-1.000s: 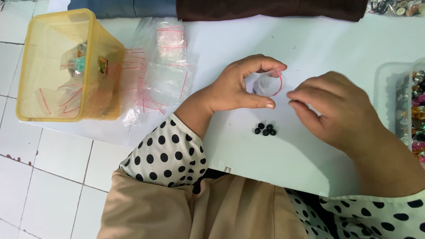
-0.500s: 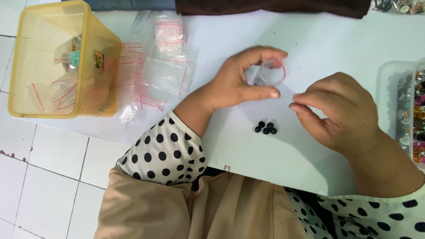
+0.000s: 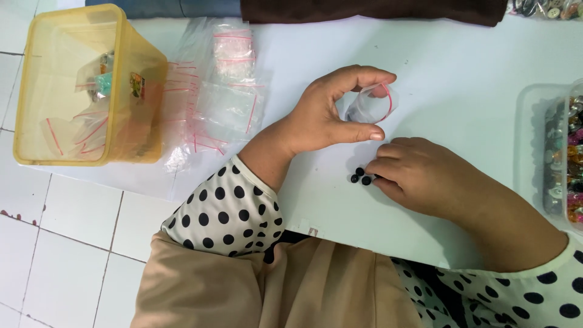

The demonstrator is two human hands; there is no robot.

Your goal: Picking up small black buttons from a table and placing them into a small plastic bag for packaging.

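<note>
- We are looking down at a white table (image 3: 461,67), and our left hand (image 3: 322,118) is curling into a ring, thumb and forefinger pinching a small clear zip bag (image 3: 370,104) with a red seal strip.
- That bag is being held with its mouth spread into a loop, hanging just off the table surface, far side of the beads.
- Our right hand (image 3: 419,176) is lying knuckles-up on the table, fingertips closing down on a little cluster of black beads (image 3: 361,177).
- Whether a bead is already being pinched there we cannot tell; the fingers are hiding their own tips.
- Here is the relation that matters: the beads are sitting just near and slightly left of the bag's mouth, almost directly under it, with only a short gap between.
- The right hand is the nearer one to the beads, touching them; the left is staying above and beyond, bag opening facing toward the right hand.
- Off to the left we are seeing a loose heap of empty zip bags (image 3: 218,97), and farther left a yellow plastic tub (image 3: 130,115) with a few filled bags inside.
- At the right edge a clear tray of mixed coloured beads (image 3: 568,158) is sitting well apart from the hands.
- Along the far edge, folded dark cloth (image 3: 370,9) is lying.
</note>
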